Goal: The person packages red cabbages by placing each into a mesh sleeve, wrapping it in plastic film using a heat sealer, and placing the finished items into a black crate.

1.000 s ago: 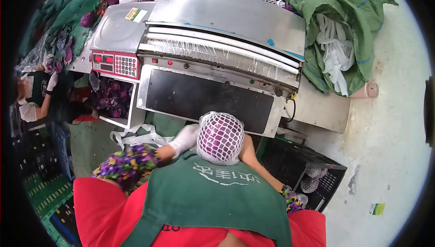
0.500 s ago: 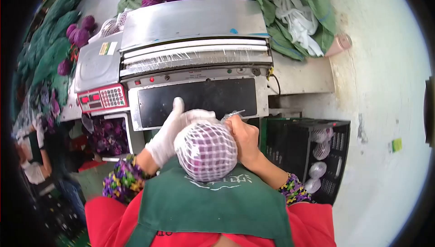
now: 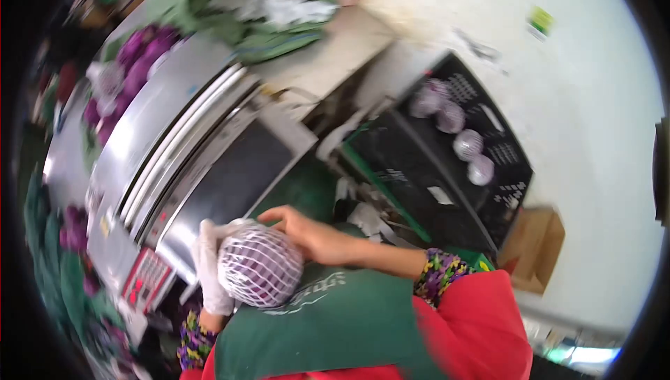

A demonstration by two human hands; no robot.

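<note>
Purple cabbage (image 3: 259, 275) in a white net | left hand (image 3: 208, 268) in glove grips its side | right hand (image 3: 307, 233) grips its top

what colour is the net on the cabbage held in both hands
The net is white; head view.

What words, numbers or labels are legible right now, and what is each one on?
Nothing reads clearly; the view is motion-blurred.
Green apron: white printed characters beside the netted purple cabbage, upside down and too blurred to read.
Weighing scale: red keypad and display, figures too blurred to read.
Yellow-green label on the floor: too small to read.
</note>
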